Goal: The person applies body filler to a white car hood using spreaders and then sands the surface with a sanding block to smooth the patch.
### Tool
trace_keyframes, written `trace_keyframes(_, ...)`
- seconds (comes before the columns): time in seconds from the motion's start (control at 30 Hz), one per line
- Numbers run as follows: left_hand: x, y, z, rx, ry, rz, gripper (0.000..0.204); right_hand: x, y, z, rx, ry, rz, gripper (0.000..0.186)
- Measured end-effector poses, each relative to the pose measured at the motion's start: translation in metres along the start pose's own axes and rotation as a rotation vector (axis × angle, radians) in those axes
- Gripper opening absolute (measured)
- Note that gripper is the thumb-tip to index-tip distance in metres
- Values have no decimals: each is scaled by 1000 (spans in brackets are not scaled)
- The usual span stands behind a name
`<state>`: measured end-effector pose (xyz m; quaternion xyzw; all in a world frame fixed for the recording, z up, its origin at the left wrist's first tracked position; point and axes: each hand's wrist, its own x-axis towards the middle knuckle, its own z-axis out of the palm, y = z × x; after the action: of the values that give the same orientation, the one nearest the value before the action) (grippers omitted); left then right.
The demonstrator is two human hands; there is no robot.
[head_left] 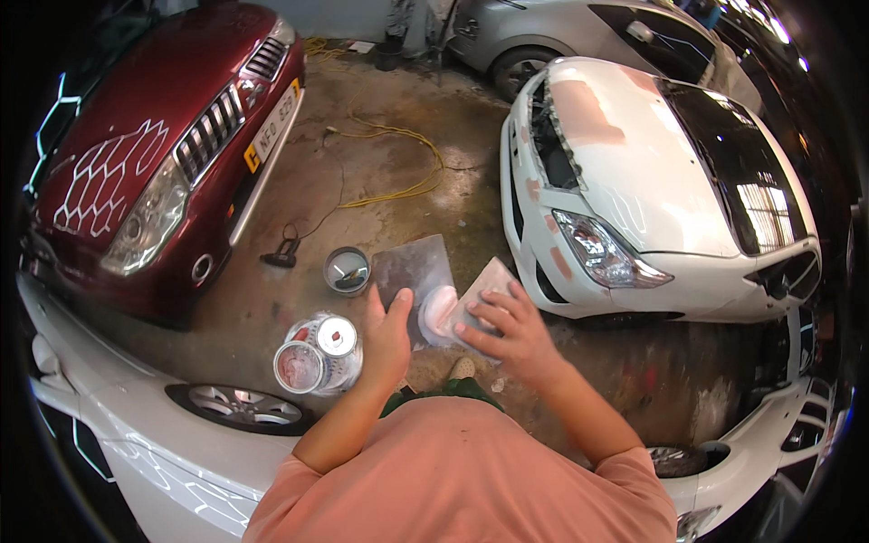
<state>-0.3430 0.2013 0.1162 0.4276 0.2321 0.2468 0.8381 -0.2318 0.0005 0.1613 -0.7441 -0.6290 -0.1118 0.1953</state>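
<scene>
My left hand (389, 330) grips the left edge of a dark, smudged flat board (405, 271), its thumb on top. A mound of pale pink paste (437, 314) sits on the board's right side. My right hand (509, 330) holds a pale, thin rectangular spreader (485, 282) at an angle against the paste, fingers over its face. Just left of my left hand, an open pink-smeared tub (299, 366) stands beside a can with a white top (337, 336). Above them is a grey container (347, 270) with something dark inside, too small to make out.
A dark red vehicle (118, 154) stands front left, a white car (625, 208) with pink patches front right, a silver car (534, 32) behind it. A white car (154, 452) lies close along my left and lower edge. Yellow cord (389, 199) and a black tool (281, 255) lie on the floor.
</scene>
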Motion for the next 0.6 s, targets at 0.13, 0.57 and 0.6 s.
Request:
trace_keyframes(0.13, 6, -14, 8, 235, -34, 37, 46, 1, 13, -24, -44, -6, 14, 49)
trace_keyframes(0.57, 16, -13, 77, 618, -229, 195, 39, -48, 6, -14, 80, -14, 31, 41)
trace_keyframes(0.6, 16, -13, 83, 590, -201, 245, 36, -59, 7, -11, 89, -53, 28, 41)
